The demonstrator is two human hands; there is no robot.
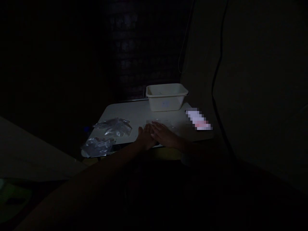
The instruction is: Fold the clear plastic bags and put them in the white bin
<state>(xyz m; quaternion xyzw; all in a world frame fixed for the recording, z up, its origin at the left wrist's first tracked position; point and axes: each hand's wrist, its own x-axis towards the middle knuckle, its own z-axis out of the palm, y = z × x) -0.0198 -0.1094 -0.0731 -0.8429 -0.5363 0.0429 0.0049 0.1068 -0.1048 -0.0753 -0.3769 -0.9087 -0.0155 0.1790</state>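
Note:
In dim light, my left hand point(145, 138) is palm up over the front edge of a pale table point(127, 110), its fingers spread and nothing seen in it. My right hand point(165, 134) reaches across from the right with its fingers stretched out, their tips over the left hand's fingers. Just beyond the hands lies a clear plastic bag point(168, 123), partly hidden by them. Crumpled clear plastic point(117, 127) rests on the table to the left, and more plastic point(98, 147) lies at the front left corner.
A white rectangular tub point(166, 103) stands at the back of the table. A lit, pixelated flat object point(198, 119) lies at the right edge. A dark cable point(216, 69) hangs down the wall at the right.

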